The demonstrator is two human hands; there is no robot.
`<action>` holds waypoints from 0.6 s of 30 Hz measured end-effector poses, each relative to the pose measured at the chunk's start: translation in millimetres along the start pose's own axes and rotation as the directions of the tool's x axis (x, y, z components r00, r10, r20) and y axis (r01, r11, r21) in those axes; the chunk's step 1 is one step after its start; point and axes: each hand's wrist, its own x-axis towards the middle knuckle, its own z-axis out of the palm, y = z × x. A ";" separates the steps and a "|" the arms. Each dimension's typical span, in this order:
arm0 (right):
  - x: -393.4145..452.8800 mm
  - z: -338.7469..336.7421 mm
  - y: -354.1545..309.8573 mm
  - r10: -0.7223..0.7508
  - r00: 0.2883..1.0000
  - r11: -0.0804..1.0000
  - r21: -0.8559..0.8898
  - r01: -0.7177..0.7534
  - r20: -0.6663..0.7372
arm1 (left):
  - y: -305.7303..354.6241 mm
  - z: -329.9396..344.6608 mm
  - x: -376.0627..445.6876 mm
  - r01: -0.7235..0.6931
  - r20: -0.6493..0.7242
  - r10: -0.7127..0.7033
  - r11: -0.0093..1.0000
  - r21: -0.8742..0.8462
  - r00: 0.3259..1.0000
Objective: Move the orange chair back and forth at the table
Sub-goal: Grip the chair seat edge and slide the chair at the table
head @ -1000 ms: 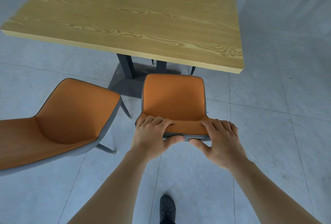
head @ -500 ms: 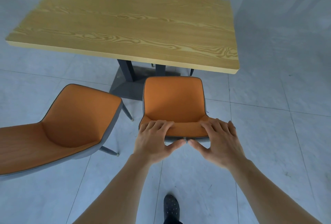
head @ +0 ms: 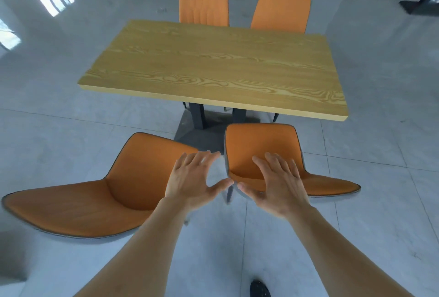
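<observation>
Both hands spread open over the chair back, gripping nothing.

The left hand (head: 190, 184) and right hand (head: 276, 186) reach forward at lower centre, palms down, fingers (head: 273, 162) wide, thumbs pointing toward each other. The chair (head: 261, 144) sits right of centre, its front edge near the desk (head: 213, 66). A second chair (head: 99, 192) stands at lower left, two more (head: 204, 2) at the top behind the desk.

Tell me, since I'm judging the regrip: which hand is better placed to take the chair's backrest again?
Probably the right hand: it hovers open over the orange chair at its backrest. The left hand, also open, sits left of the backrest.
</observation>
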 end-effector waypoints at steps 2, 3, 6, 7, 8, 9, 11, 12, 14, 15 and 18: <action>9.2 1.9 -47.9 -0.006 1.000 1.000 -0.001 0.006 -0.014 | -49.2 -16.3 -8.5 -0.007 -0.004 0.007 1.000 0.007 1.000; 13.6 4.2 -73.7 0.001 1.000 1.000 0.008 -0.001 -0.020 | -75.7 -24.1 -13.2 -0.012 -0.005 0.012 1.000 0.009 1.000; 23.6 15.4 -155.7 0.043 0.998 0.998 0.045 -0.042 -0.037 | -158.3 -49.1 -27.5 -0.052 -0.020 0.052 0.998 0.026 0.998; 24.6 20.5 -182.1 0.052 0.998 0.997 0.055 -0.050 -0.034 | -183.6 -56.9 -33.4 -0.061 -0.022 0.062 0.998 0.026 0.998; 25.3 25.3 -206.8 0.064 0.998 0.996 0.070 -0.062 -0.027 | -207.0 -65.0 -38.9 -0.070 -0.019 0.071 0.997 0.024 0.997; 24.8 29.3 -229.7 0.080 0.997 0.993 0.087 -0.079 -0.015 | -227.9 -72.2 -44.8 -0.078 -0.010 0.078 0.997 0.021 0.997; 23.0 36.3 -270.7 0.113 0.993 0.986 0.119 -0.114 0.013 | -263.7 -84.0 -55.4 -0.099 0.021 0.099 0.995 0.029 0.995; 21.8 40.2 -288.4 0.127 0.992 0.983 0.128 -0.130 0.026 | -278.5 -87.4 -59.9 -0.110 0.035 0.109 0.993 0.033 0.993; 20.0 48.1 -317.6 0.143 0.989 0.981 0.127 -0.148 0.048 | -302.8 -90.2 -68.6 -0.130 0.051 0.129 0.991 0.027 0.990; 18.8 52.4 -329.6 0.152 0.987 0.979 0.126 -0.158 0.055 | -312.9 -89.8 -73.1 -0.142 0.056 0.141 0.990 0.022 0.988; 14.9 65.0 -357.7 0.182 0.980 0.969 0.153 -0.192 0.077 | -337.8 -84.2 -86.7 -0.159 0.072 0.158 0.987 0.005 0.985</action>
